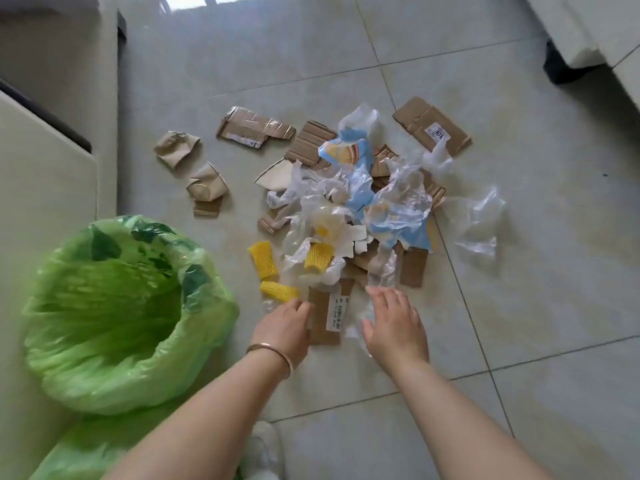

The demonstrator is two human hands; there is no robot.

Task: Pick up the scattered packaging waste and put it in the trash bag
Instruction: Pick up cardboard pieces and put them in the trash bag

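Note:
Packaging waste lies scattered on the tiled floor: cardboard pieces, clear plastic film (479, 216), a blue and white wrapper (394, 209), yellow foam nets (264, 259) and crumpled brown paper (176, 147). An open green trash bag (114, 306) stands at the left. My left hand (285, 327), with a bracelet on its wrist, touches the left edge of a labelled cardboard strip (325, 317); its fingers are curled at that edge. My right hand (394, 323) lies spread, palm down, on clear plastic (356, 332) right of that strip.
Pale furniture (52, 174) borders the floor on the left. More pale furniture (588, 29) with a dark base stands at the top right. A white shoe (263, 452) shows at the bottom between my arms. Bare tiles lie to the right and below the pile.

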